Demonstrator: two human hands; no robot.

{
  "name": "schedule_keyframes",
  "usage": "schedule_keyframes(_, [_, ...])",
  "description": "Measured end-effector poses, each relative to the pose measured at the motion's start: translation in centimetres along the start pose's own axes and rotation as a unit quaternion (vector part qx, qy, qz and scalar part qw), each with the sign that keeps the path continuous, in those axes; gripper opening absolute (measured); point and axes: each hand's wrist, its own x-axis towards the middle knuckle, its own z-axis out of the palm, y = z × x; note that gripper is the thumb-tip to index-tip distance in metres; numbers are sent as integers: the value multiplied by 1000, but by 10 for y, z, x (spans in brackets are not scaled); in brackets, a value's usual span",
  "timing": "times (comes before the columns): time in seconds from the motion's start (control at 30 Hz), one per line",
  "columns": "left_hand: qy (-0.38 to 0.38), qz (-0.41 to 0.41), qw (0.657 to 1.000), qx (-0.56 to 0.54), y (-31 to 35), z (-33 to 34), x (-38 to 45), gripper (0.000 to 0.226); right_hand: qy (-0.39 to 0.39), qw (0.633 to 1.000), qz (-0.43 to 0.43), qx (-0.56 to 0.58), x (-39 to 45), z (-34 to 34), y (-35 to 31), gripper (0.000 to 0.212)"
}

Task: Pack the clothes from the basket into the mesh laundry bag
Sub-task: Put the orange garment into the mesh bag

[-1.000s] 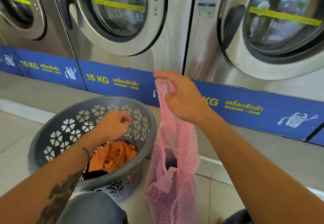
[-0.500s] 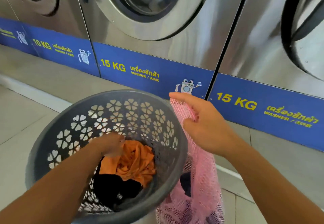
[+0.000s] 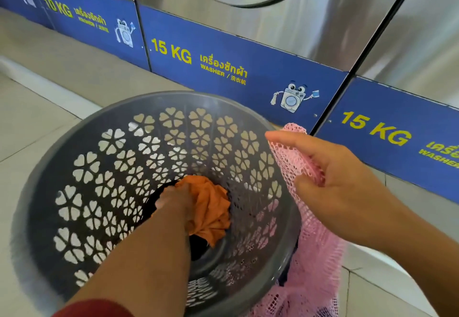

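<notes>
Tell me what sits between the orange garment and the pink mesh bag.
Head view: only the grey basket's perforated wall separates orange garment from pink mesh bag.

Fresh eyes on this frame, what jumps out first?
The big grey laundry basket with flower cut-outs fills the centre, with the left hand reaching down to an orange garment at its bottom. At its right, the right hand pinches the top of a pink mesh bag hanging beside the basket. Behind run blue panels marked 15 KG under steel washers.
</notes>
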Motion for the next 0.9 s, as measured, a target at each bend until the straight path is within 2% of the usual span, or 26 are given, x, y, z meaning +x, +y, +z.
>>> schedule_keyframes(0.13, [56,102,989,87,11,-13,-2,47,19,1000,14,8,-2,-6,-3,71])
schedule_keyframes(0.3, [73,172,982,16,19,-33,-20,34,42,998,33,33,-13,-13,-3,73])
schedule_keyframes(0.37, [75,182,980,-15,21,-33,-17,49,45,998,28,39,-18,-16,-3,73])
schedule_keyframes(0.4, [72,188,979,-13,23,-32,-15,60,44,998,26,41,-19,-17,-2,74])
schedule_keyframes(0.47, [51,199,979,10,26,-27,-12,70,37,998,29,41,-20,-18,0,74])
schedule_keyframes(0.67, [13,209,955,208,39,1,10,119,22,998,45,22,-20,-22,19,70])
schedule_keyframes(0.9, [-43,194,900,387,60,37,20,144,7,999,42,19,-20,-24,41,70])
